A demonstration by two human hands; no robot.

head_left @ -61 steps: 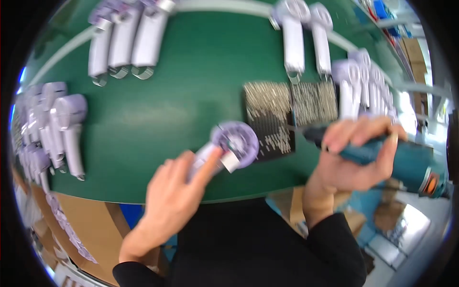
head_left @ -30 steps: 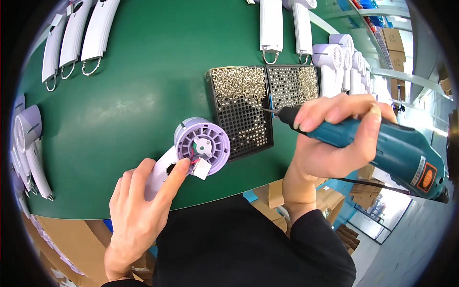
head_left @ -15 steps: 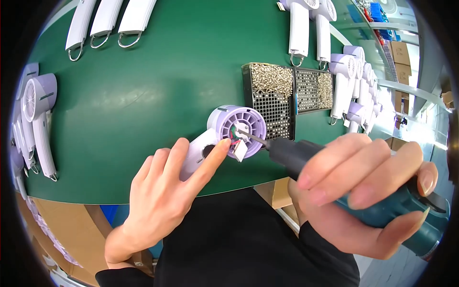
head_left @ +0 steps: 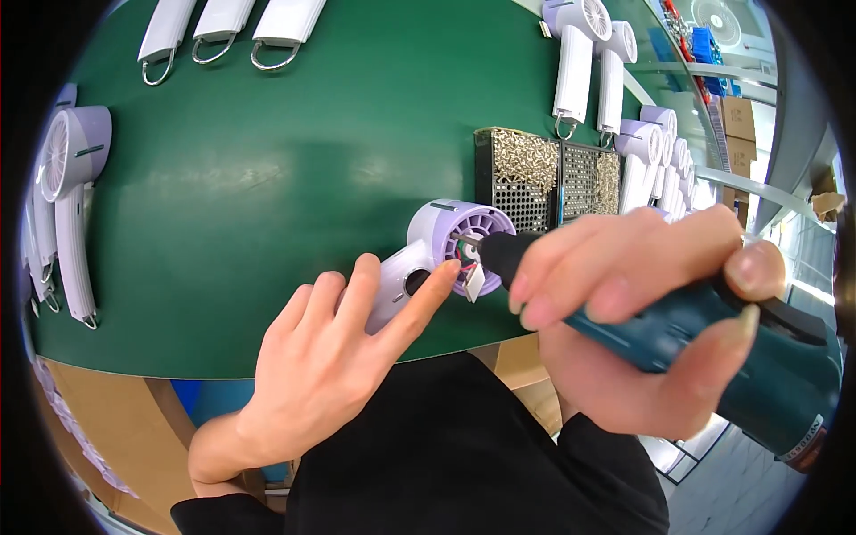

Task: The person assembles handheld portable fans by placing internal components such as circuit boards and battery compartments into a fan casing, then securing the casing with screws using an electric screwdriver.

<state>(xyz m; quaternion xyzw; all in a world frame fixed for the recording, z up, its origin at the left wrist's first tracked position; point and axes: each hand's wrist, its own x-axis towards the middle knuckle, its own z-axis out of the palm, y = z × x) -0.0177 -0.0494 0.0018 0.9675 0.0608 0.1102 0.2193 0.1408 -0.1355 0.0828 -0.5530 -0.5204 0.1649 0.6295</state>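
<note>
Take the black screw tray (head_left: 522, 201) as your landmark. Just beside its lower-left side lies the handheld fan (head_left: 392, 290), white-handled with a lilac head, its open end facing up and toward the tray. Your left hand (head_left: 316, 366), below and left of the tray, is closed over the fan's handle, with one digit stretched to the rim of the head — right by the thin wires and the white block (head_left: 474, 283) there.

Your right hand (head_left: 642, 312), below and right of the tray, is wrapped around a teal electric screwdriver (head_left: 780, 366). Its black nose points left and its bit reaches into the fan's head — whether the tip touches a screw, you cannot tell from here.

Silvery screws (head_left: 528, 159) heap at the tray's far end. A second tray (head_left: 578, 183) stands against its right side. Beyond that, right of the landmark, more fans (head_left: 637, 147) cluster; two others (head_left: 573, 76) lie past its far right corner. Well left of it, another group of fans (head_left: 78, 147) rests on the green table (head_left: 223, 250).
</note>
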